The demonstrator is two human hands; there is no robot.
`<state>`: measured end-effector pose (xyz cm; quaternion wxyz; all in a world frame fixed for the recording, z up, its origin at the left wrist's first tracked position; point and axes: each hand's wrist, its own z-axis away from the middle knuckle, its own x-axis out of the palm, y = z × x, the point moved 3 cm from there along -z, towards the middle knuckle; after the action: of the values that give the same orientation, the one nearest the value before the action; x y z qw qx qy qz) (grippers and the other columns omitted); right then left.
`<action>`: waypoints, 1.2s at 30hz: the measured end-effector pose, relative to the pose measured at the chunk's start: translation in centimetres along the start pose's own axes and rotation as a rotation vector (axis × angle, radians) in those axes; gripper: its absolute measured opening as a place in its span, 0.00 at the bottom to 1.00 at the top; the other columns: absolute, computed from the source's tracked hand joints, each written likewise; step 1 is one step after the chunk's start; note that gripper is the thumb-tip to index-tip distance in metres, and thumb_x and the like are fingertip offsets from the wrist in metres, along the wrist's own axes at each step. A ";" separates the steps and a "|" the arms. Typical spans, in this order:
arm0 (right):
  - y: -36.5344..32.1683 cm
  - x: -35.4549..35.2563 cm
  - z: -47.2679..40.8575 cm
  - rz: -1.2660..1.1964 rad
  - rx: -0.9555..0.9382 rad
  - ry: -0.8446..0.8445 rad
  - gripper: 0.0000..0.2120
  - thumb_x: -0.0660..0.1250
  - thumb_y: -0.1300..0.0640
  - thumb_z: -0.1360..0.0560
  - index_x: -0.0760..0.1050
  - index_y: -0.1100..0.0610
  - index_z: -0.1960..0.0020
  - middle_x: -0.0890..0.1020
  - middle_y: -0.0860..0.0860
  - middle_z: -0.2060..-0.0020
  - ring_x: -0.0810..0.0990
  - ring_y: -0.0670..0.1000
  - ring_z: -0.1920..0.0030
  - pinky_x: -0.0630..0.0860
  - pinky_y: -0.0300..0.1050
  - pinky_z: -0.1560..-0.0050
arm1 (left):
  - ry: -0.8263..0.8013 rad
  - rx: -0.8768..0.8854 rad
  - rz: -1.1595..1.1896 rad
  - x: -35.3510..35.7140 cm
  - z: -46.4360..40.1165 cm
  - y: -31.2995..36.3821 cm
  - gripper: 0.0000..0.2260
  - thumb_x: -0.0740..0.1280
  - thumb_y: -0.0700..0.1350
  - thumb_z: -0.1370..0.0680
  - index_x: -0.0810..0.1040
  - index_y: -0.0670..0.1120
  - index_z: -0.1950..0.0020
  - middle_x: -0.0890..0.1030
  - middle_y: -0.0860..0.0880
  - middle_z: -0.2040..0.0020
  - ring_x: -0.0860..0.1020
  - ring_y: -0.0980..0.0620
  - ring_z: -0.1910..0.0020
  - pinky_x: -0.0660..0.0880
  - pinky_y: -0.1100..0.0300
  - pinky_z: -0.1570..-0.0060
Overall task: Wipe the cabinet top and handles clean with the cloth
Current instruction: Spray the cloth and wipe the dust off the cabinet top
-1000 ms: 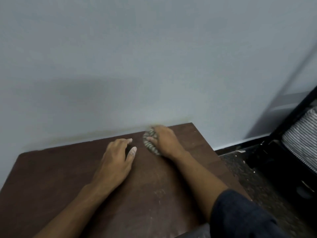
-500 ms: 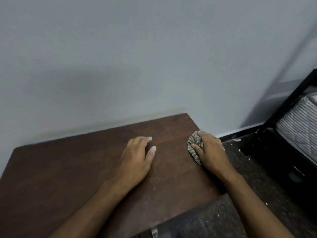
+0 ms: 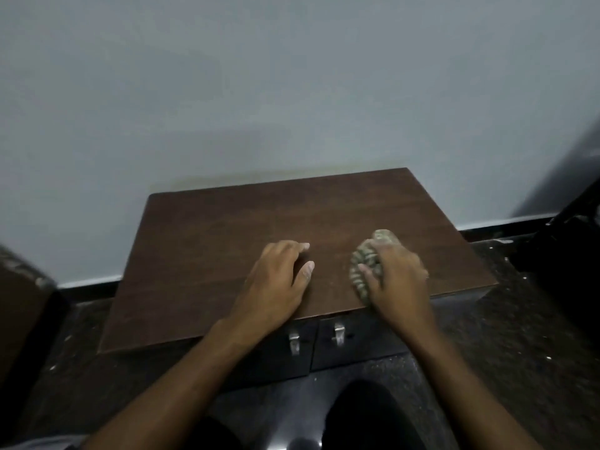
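A low cabinet with a dark brown wooden top (image 3: 227,228) stands against a pale wall. My right hand (image 3: 396,277) presses a bunched striped cloth (image 3: 365,264) onto the top near its front right part. My left hand (image 3: 276,280) rests flat on the top near the front middle, fingers spread, holding nothing. Below the front edge, two metal handles show on the dark doors: the left handle (image 3: 293,342) and the right handle (image 3: 339,334).
A dark speckled floor (image 3: 519,336) surrounds the cabinet. A dark piece of furniture (image 3: 571,254) stands at the right edge, and a brown object (image 3: 19,306) at the left edge. My knees (image 3: 367,414) are in front of the doors.
The view has pulled back and tilted down, so the doors and handles now show. My right hand with the cloth has slid from the right edge back toward the front middle.
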<state>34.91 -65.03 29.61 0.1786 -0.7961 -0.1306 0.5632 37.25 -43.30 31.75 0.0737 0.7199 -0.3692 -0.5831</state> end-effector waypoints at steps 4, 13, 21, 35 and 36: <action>-10.9 5.5 2.6 -0.053 -0.253 -0.057 0.16 0.62 0.50 0.20 0.73 0.53 0.33 0.77 0.50 0.37 0.74 0.52 0.37 0.69 0.51 0.31 | 0.079 -0.070 -0.033 -2.8 3.2 -2.4 0.15 0.59 0.50 0.19 0.75 0.47 0.36 0.76 0.52 0.39 0.69 0.58 0.41 0.63 0.66 0.41; -22.7 10.0 6.0 -0.161 -0.614 -0.215 0.25 0.65 0.43 0.23 0.73 0.54 0.31 0.76 0.54 0.33 0.72 0.54 0.32 0.66 0.52 0.29 | 0.424 -0.452 -0.061 -11.6 14.5 -9.1 0.13 0.66 0.38 0.24 0.80 0.43 0.40 0.80 0.48 0.42 0.76 0.48 0.41 0.69 0.55 0.37; -16.6 8.4 6.3 -0.059 -0.682 -0.120 0.18 0.68 0.46 0.24 0.75 0.49 0.36 0.77 0.49 0.37 0.74 0.55 0.38 0.71 0.53 0.37 | 0.476 -0.619 -0.020 -12.5 22.8 -9.9 0.14 0.66 0.40 0.22 0.78 0.47 0.37 0.79 0.51 0.41 0.75 0.51 0.40 0.73 0.49 0.38; -32.3 13.9 9.1 -0.049 -0.926 -0.119 0.11 0.63 0.58 0.23 0.76 0.56 0.42 0.77 0.56 0.45 0.74 0.60 0.41 0.71 0.59 0.36 | 0.473 -0.651 -0.086 -12.7 21.7 -13.3 0.18 0.66 0.39 0.23 0.75 0.44 0.33 0.76 0.47 0.36 0.73 0.49 0.36 0.71 0.49 0.35; -31.5 13.6 8.8 -0.058 -0.952 -0.143 0.14 0.63 0.58 0.23 0.75 0.56 0.38 0.77 0.57 0.42 0.73 0.59 0.39 0.70 0.58 0.35 | 0.478 -0.639 -0.082 -12.5 21.7 -13.2 0.17 0.65 0.39 0.23 0.76 0.44 0.34 0.77 0.48 0.37 0.73 0.49 0.37 0.72 0.49 0.36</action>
<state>30.87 -29.87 28.97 -0.1993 -0.7447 -0.4081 0.4890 23.18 -19.06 27.74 0.3544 0.7902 -0.1129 -0.4871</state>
